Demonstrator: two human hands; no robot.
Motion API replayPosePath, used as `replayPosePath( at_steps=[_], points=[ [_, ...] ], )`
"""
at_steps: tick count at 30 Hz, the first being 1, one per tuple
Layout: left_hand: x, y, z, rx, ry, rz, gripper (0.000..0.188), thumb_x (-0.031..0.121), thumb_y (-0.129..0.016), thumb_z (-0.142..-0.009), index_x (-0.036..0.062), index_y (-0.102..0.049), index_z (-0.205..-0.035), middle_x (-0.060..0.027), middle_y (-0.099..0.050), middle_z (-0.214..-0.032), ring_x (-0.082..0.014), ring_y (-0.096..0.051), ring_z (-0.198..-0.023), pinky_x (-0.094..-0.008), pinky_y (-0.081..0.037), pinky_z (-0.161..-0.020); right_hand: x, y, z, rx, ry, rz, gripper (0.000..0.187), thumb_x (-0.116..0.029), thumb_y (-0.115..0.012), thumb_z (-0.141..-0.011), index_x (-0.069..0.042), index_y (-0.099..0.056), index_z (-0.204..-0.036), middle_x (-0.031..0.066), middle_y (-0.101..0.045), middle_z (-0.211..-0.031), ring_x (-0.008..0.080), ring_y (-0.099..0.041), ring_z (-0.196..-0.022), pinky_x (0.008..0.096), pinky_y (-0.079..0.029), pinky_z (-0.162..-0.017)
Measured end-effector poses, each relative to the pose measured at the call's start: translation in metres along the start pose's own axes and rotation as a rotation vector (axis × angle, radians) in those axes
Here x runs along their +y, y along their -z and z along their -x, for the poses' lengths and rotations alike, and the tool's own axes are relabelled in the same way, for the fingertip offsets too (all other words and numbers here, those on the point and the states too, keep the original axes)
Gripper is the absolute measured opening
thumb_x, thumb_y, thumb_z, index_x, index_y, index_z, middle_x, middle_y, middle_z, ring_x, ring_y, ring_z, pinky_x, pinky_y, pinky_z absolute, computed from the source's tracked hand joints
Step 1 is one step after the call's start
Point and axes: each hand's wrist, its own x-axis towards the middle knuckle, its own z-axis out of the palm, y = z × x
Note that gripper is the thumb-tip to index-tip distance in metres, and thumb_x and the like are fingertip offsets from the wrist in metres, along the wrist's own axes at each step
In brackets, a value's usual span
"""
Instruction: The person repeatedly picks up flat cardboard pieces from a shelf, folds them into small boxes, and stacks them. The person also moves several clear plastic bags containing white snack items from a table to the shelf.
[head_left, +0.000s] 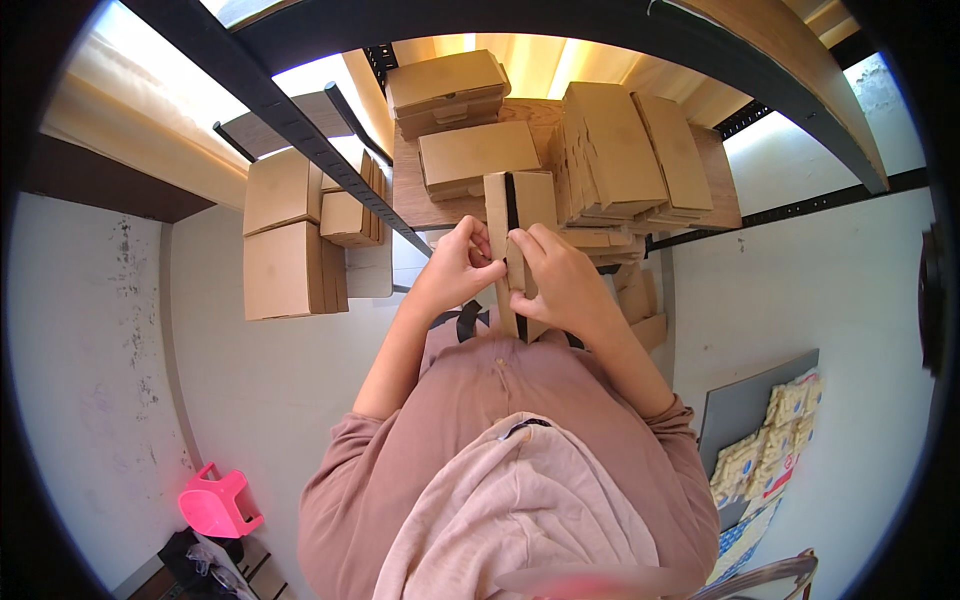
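A brown cardboard box (535, 198) stands upright against my front, with a narrow dark gap running along its near side between a folded strip and the main panel. My left hand (458, 265) is closed at the strip's left edge, thumb and curled fingers pinching it. On the other side, my right hand (560, 275) grips the box, its fingertips and thumb pressed at the edge of the gap. The inside of the box is too dark to make out.
Closed cardboard boxes (465, 155) lie on a wooden shelf ahead, beside upright rows of flattened boxes (615, 145). More boxes (283, 265) stand at the left. A black metal post (320, 135) slants nearby. A pink plastic stool (220, 503) is at lower left, wrapped packs (770, 445) at lower right.
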Motion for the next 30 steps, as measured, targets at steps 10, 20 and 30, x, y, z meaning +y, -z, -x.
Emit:
replayPosePath(
  at_steps=[10, 20, 30],
  points=[
    [0.0018, -0.0011, -0.0028, -0.006, 0.0, -0.008, 0.031, 0.01, -0.066, -0.067, -0.004, -0.047, -0.087, -0.0087, -0.054, -0.074, -0.0121, -0.052, -0.061, -0.0251, -0.045, -0.055, -0.0034, 0.0051, -0.0005, -0.015, -0.041, -0.009, 0.055, -0.009, -0.068, -0.057, 0.006, -0.047, -0.106, 0.0175, -0.049, -0.088, 0.0331, -0.055, -0.084, 0.0384, -0.047, -0.072],
    [0.0065, 0.0005, -0.0029, -0.003, 0.007, -0.038, 0.032, 0.011, -0.066, -0.068, -0.0043, -0.047, -0.088, -0.0089, -0.054, -0.074, -0.0127, -0.053, -0.061, -0.0255, -0.046, -0.056, -0.003, 0.0052, -0.0044, -0.038, -0.054, 0.013, 0.047, -0.006, -0.068, -0.055, 0.005, -0.048, -0.096, 0.0177, -0.05, -0.087, 0.0344, -0.055, -0.083, 0.0394, -0.047, -0.07],
    [0.0109, 0.0016, -0.0046, -0.008, -0.008, 0.01, 0.033, 0.01, -0.065, -0.069, -0.0023, -0.045, -0.092, -0.0074, -0.052, -0.076, -0.012, -0.052, -0.068, -0.0244, -0.047, -0.059, -0.0009, 0.0084, -0.0064, -0.014, 0.006, 0.033, 0.06, -0.008, -0.065, -0.059, 0.007, -0.047, -0.114, 0.0155, -0.051, -0.086, 0.0316, -0.056, -0.081, 0.0378, -0.048, -0.068]
  ],
)
